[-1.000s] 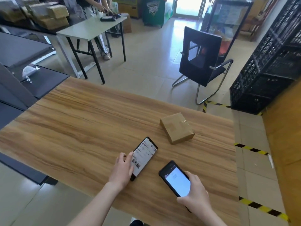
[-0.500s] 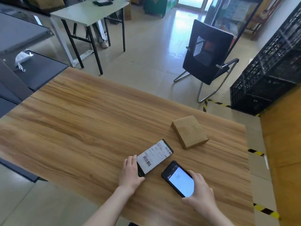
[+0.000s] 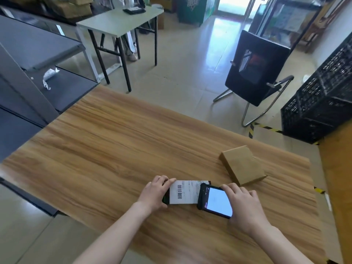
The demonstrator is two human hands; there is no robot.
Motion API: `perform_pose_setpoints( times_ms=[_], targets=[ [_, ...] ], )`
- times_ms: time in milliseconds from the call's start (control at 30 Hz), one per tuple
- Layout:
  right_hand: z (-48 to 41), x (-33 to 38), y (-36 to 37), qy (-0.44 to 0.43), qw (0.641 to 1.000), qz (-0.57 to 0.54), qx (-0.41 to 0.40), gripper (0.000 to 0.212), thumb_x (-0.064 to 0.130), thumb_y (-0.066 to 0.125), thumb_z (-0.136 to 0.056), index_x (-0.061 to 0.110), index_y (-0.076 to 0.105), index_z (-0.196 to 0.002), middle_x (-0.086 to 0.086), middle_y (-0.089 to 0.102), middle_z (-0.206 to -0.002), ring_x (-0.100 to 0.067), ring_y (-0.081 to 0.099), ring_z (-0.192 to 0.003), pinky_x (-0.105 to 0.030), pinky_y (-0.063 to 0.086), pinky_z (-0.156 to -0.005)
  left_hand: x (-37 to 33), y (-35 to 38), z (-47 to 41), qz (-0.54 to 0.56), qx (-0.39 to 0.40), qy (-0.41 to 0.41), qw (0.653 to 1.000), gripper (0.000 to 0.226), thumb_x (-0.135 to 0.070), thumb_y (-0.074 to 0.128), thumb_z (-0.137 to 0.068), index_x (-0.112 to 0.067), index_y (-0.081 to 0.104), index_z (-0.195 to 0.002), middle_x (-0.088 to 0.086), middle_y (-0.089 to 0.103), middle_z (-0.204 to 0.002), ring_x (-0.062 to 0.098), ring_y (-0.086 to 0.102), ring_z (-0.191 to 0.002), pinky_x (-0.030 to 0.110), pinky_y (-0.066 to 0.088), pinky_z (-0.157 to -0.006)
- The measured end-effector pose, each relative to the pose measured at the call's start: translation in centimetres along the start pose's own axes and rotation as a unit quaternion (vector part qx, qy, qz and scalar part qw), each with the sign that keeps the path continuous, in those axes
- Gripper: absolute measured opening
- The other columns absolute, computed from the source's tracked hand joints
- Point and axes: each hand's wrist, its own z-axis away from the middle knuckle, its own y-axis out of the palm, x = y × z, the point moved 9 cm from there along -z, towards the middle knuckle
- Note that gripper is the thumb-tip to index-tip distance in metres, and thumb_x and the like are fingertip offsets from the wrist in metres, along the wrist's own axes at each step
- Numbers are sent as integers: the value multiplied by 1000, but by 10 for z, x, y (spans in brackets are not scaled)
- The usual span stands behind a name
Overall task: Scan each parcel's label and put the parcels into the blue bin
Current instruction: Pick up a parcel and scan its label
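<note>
- Step in hand, my read: scanning the label. Left hand [image 3: 154,193] pins the flat dark parcel [image 3: 187,191] to the counter [image 3: 114,149], fingers [image 3: 167,181] curled over its left end, thumb at the near edge. White label with barcode [image 3: 179,191] faces up, just right of those fingertips.
- Right hand [image 3: 245,204] grips the handheld scanner [image 3: 215,201]: fingers wrapped over its far edge, palm on its right side. Screen lit, mostly white; text too small to read.
- Scanner's left end overlaps the parcel's right end; the barcode sits at the other end, next to the left fingers. Whether the scan window sees it, I can't tell.
- To do it well: keep left fingertips off the bars, hold the parcel flat, lift or tilt the scanner so it faces the barcode rather than covering the label, and wait for confirmation on screen before releasing.
- Second parcel, a brown cardboard box [image 3: 242,165], lies just beyond the right fingers, close to the scanner but apart from it. Likely next; no label visible on its top.
- Blue bin: not in view, so drop path unknown.
- Obstructions: none between the hands. Black office chair [image 3: 257,67], black crates [image 3: 323,96] and grey desk [image 3: 120,21] stand well beyond the counter, clear of the work.
</note>
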Motion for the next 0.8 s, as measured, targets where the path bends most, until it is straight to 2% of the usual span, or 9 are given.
perform_pose_setpoints(
  times_ms=[133, 467, 567, 667, 800],
  targets=[
    [-3, 4, 3, -3, 1000, 10, 15, 87, 24, 68, -75, 32, 21, -147, 9, 35, -144, -18, 43, -125, -35, 33, -99, 3, 2, -1, -2, 3, 12, 1000, 100, -43, 79, -70, -32, 22, -151, -5, 31, -146, 16, 28, -134, 33, 37, -103],
    [15, -3, 8, 18, 1000, -19, 8, 87, 24, 68, -75, 32, 20, -147, 10, 34, -144, -16, 43, -125, -35, 35, -99, -2, -2, 5, 25, 1, 17, 1000, 99, -35, 80, -70, -31, 23, -152, -6, 34, -143, 15, 29, -131, 33, 45, -99],
    [31, -15, 11, 51, 995, -82, -5, 91, 34, 70, -72, 34, 19, -147, 14, 34, -143, -12, 42, -124, -31, 36, -94, -13, -6, 10, 36, -11, 20, 999, 98, -39, 80, -70, -34, 24, -150, -9, 36, -141, 13, 31, -128, 35, 49, -95],
    [60, -29, 18, 93, 980, -177, -23, 97, 43, 69, -61, 36, 23, -146, 19, 35, -140, -7, 44, -123, -28, 38, -88, -33, -8, 19, 36, -26, 30, 999, 95, -40, 79, -71, -35, 26, -150, -10, 38, -140, 13, 35, -124, 34, 48, -94],
    [122, -58, 44, 176, 928, -323, -53, 100, 38, 73, -54, 35, 29, -143, 19, 36, -135, -7, 45, -121, -30, 34, -84, -87, 2, 31, 44, -27, 77, 996, 93, -42, 78, -71, -35, 28, -149, -11, 41, -139, 12, 38, -123, 27, 42, -98]
  ],
)
